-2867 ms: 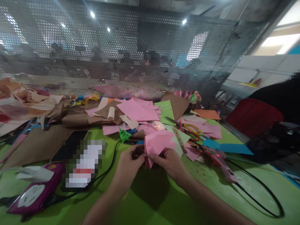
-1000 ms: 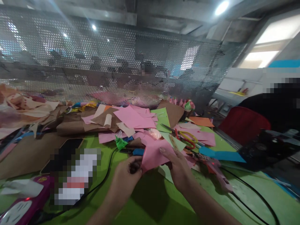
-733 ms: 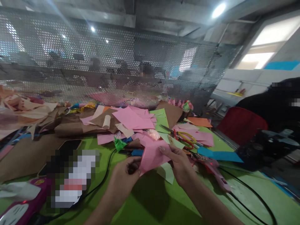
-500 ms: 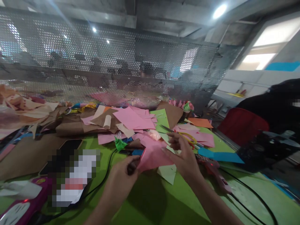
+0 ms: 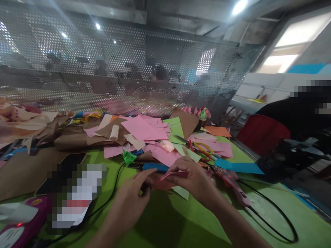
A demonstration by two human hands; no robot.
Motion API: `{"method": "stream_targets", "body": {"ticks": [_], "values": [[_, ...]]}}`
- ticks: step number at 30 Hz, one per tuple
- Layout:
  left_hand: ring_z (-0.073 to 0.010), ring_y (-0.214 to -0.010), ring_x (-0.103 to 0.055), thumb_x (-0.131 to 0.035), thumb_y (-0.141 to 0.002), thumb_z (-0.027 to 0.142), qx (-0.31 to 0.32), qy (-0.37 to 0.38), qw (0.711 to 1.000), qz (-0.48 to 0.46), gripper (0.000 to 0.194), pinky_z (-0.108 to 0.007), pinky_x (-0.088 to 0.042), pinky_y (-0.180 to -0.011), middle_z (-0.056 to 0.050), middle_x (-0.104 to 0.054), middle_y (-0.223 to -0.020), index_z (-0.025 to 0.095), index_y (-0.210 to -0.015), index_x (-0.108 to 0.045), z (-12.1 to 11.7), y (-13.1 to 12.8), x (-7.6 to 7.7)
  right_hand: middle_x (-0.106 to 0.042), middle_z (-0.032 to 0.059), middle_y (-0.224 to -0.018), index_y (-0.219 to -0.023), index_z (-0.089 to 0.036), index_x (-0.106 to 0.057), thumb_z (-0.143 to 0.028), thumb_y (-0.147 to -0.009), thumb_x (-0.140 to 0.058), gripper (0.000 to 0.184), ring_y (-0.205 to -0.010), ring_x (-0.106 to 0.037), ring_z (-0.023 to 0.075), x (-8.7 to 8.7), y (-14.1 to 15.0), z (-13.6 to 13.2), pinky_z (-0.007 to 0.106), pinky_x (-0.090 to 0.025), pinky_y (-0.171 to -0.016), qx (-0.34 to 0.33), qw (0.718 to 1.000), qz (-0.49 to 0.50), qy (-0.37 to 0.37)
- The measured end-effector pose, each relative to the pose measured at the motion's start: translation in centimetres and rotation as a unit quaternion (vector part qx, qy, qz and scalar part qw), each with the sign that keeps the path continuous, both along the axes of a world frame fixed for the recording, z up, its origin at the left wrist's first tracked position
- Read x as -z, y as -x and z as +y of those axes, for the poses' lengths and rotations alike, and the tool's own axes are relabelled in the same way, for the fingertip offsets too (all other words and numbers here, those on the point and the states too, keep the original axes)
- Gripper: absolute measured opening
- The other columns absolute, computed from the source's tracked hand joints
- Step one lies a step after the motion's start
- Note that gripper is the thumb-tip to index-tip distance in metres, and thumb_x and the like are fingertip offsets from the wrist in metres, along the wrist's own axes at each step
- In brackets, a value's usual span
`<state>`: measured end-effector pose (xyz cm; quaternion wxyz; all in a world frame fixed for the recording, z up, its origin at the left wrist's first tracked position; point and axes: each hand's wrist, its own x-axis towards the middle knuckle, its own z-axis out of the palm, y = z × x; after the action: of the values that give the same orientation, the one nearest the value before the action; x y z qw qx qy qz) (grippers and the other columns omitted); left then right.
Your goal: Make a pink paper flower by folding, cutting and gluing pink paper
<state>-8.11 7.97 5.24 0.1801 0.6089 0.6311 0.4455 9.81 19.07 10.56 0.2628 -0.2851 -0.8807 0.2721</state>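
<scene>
In the middle of the head view, a small pink sheet (image 5: pixel 173 174) is held above the green table, folded or curled so that its edge faces me. Its left end lies between the thumb and fingers of my left hand (image 5: pixel 133 194). My right hand (image 5: pixel 192 179) is closed on the other end, thumb below and fingers over it. Just behind the hands is a blue-handled tool (image 5: pixel 155 167), its kind unclear. A pale green paper piece (image 5: pixel 181 192) shows under my right hand. Scissors (image 5: pixel 200 148) with yellow and red handles lie beyond it.
A pink glue gun (image 5: pixel 239 193) with a black cable lies at right. Pink sheets (image 5: pixel 146 127) and brown paper (image 5: pixel 77 136) are heaped at the back. At left are a phone (image 5: pixel 63 172) and a magenta power strip (image 5: pixel 33 217). A person in black sits beyond, by a red chair (image 5: pixel 263 134).
My right hand has moved left and down, and its fingers have closed on the pink sheet. The sheet, spread flat toward me before, is now folded or curled between both hands.
</scene>
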Motion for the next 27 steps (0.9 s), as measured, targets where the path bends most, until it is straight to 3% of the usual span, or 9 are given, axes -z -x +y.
{"method": "stream_targets", "body": {"ticks": [7, 13, 27], "values": [[-0.0184, -0.083, -0.065, -0.054, -0.084, 0.017, 0.014, 0.027, 0.997, -0.068, 0.018, -0.029, -0.047, -0.075, 0.000, -0.072, -0.089, 0.025, -0.089, -0.070, 0.0, 1.1, -0.6, -0.065, 0.0013, -0.072, -0.069, -0.020, -0.069, -0.033, -0.073, -0.072, 0.014, -0.073, -0.060, 0.0189, -0.3, -0.1, 0.4, 0.030, -0.045, -0.069, 0.027, 0.985, 0.058, 0.160], [-0.0176, -0.069, -0.062, -0.056, -0.086, 0.030, -0.014, 0.065, 0.988, -0.143, 0.015, -0.028, -0.045, -0.064, 0.000, -0.069, -0.076, 0.022, -0.084, -0.068, 0.1, 1.4, -0.6, -0.063, -0.0017, -0.068, -0.071, -0.019, -0.068, -0.038, -0.072, -0.074, 0.020, -0.066, -0.055, 0.0153, 0.2, -0.4, 1.2, 0.027, -0.041, -0.064, 0.046, 0.962, 0.099, 0.248], [-0.0182, -0.073, -0.060, -0.051, -0.087, 0.038, -0.016, 0.058, 0.959, -0.277, 0.026, -0.028, -0.046, -0.066, -0.003, -0.065, -0.078, 0.018, -0.090, -0.068, 0.2, 1.6, -1.4, -0.062, -0.0003, -0.065, -0.068, -0.017, -0.068, -0.041, -0.068, -0.077, 0.026, -0.062, -0.052, 0.0148, 0.1, -0.3, 1.1, 0.025, -0.036, -0.057, 0.067, 0.951, 0.128, 0.274]]}}
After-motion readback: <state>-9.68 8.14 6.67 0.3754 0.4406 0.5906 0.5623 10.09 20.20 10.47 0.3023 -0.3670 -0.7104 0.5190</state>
